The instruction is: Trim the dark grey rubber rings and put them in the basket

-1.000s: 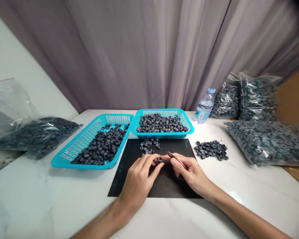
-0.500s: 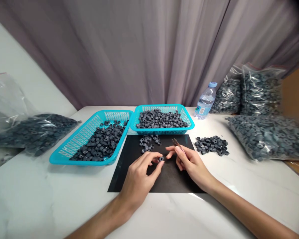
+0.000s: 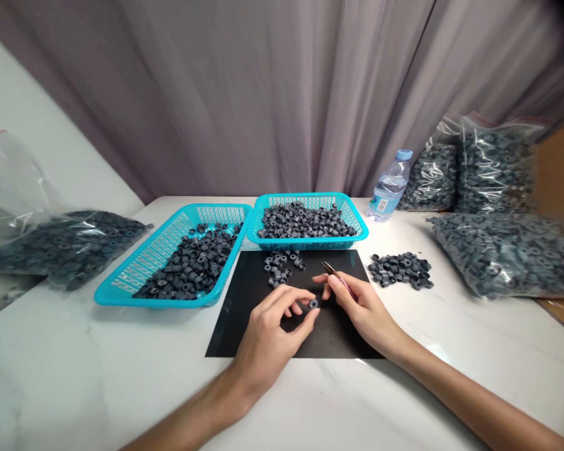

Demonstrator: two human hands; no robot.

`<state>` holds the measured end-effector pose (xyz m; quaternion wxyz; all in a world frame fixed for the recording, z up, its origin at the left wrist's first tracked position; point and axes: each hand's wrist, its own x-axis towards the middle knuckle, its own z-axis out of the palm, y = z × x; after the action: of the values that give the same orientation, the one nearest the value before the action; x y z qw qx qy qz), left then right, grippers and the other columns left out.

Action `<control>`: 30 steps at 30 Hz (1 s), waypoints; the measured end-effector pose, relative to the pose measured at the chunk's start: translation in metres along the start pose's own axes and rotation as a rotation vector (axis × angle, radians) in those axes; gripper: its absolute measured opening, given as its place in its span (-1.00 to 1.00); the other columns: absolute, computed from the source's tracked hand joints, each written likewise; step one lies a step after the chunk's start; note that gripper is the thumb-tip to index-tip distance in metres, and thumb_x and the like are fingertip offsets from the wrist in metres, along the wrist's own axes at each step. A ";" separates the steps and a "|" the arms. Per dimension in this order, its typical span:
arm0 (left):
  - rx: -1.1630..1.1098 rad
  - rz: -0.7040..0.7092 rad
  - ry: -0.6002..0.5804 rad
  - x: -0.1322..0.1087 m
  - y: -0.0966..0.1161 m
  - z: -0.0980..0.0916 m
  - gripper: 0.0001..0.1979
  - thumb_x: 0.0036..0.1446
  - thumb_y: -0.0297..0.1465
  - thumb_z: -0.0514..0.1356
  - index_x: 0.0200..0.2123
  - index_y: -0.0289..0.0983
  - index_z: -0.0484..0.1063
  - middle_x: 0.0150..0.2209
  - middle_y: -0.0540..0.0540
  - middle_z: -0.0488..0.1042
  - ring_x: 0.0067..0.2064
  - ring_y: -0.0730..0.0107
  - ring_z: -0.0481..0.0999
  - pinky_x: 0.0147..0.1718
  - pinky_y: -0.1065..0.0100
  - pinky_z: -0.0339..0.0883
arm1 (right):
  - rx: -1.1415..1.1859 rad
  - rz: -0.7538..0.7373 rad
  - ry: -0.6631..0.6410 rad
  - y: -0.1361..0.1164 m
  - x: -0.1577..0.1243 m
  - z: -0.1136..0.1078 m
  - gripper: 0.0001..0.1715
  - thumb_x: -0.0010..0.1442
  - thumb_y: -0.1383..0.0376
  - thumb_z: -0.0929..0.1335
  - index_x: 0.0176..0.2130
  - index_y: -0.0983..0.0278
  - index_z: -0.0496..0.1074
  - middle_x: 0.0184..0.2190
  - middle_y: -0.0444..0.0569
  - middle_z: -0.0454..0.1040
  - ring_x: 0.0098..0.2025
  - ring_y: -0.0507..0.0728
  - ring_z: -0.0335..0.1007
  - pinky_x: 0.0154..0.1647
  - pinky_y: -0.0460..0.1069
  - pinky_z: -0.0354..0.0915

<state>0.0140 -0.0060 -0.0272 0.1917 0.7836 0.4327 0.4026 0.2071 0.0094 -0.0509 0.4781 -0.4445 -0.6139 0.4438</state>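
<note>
Between thumb and index finger, my left hand (image 3: 275, 322) pinches a small dark grey ring-shaped part (image 3: 314, 304), its hole facing me. My right hand (image 3: 357, 304) is closed around a pair of tweezers (image 3: 333, 270) whose tips point up and to the left, away from the part. Both hands are over a black mat (image 3: 326, 338), close together but apart. Just beyond my left fingers, a small group of the same grey parts (image 3: 278, 266) lies on the mat. Another pile of grey parts (image 3: 400, 270) is on the table right of the mat.
Two turquoise baskets, one at the left (image 3: 153, 302) and one behind the mat (image 3: 308, 240), hold many grey parts. A water bottle (image 3: 389, 188) stands at the back right. Plastic bags of parts lie at the left (image 3: 94, 241) and right (image 3: 507, 254) on the white table (image 3: 75, 376).
My left hand has shifted slightly to the right with the ring-shaped part, which now shows its hole more squarely. The right hand keeps the tweezers in nearly the same place. The camera view has tilted slightly.
</note>
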 end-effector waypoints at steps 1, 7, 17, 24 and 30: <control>0.002 -0.001 -0.003 0.000 0.000 0.000 -0.81 0.16 -0.55 0.33 -0.19 -0.18 0.52 -0.29 0.06 0.54 -0.33 0.47 0.47 -0.29 0.44 0.38 | 0.000 -0.005 -0.003 -0.001 0.000 0.000 -0.52 0.43 0.01 0.24 -0.39 0.25 0.41 -0.18 0.01 0.54 -0.12 0.16 0.42 -0.06 -0.01 0.26; -0.004 -0.016 -0.010 0.000 0.000 0.001 -0.82 0.16 -0.56 0.32 -0.19 -0.19 0.52 -0.31 0.06 0.53 -0.33 0.48 0.48 -0.28 0.44 0.39 | -0.007 0.007 -0.007 -0.003 -0.001 0.002 -0.53 0.43 0.01 0.24 -0.40 0.23 0.36 -0.13 0.03 0.57 -0.04 0.19 0.45 -0.01 0.00 0.27; -0.223 -0.120 -0.080 0.003 -0.002 0.000 -0.85 0.18 -0.52 0.31 -0.19 -0.20 0.55 -0.27 0.04 0.56 -0.32 0.49 0.56 -0.23 0.46 0.47 | -0.015 -0.005 -0.018 -0.001 -0.003 0.002 -0.54 0.44 0.03 0.23 -0.39 0.24 0.36 -0.20 -0.01 0.53 -0.04 0.17 0.46 -0.02 -0.01 0.26; -0.211 -0.095 -0.096 0.003 -0.003 -0.001 -0.87 0.19 -0.52 0.30 -0.20 -0.20 0.56 -0.27 0.04 0.57 -0.31 0.49 0.57 -0.21 0.45 0.47 | -0.008 -0.004 -0.021 0.000 -0.004 0.004 -0.53 0.45 0.03 0.23 -0.39 0.24 0.36 -0.15 0.01 0.56 -0.01 0.18 0.46 0.01 -0.02 0.24; -0.212 -0.026 -0.105 0.003 -0.001 -0.006 -0.83 0.22 -0.48 0.32 -0.11 -0.19 0.56 -0.26 0.03 0.57 -0.29 0.49 0.57 -0.21 0.47 0.47 | 0.013 0.002 -0.033 0.001 -0.002 0.002 -0.54 0.44 0.02 0.24 -0.37 0.24 0.38 -0.12 0.02 0.56 0.00 0.19 0.46 0.02 0.00 0.25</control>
<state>0.0094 -0.0036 -0.0232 0.3009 0.7733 0.3873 0.4018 0.2050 0.0076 -0.0523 0.4704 -0.4347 -0.6184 0.4554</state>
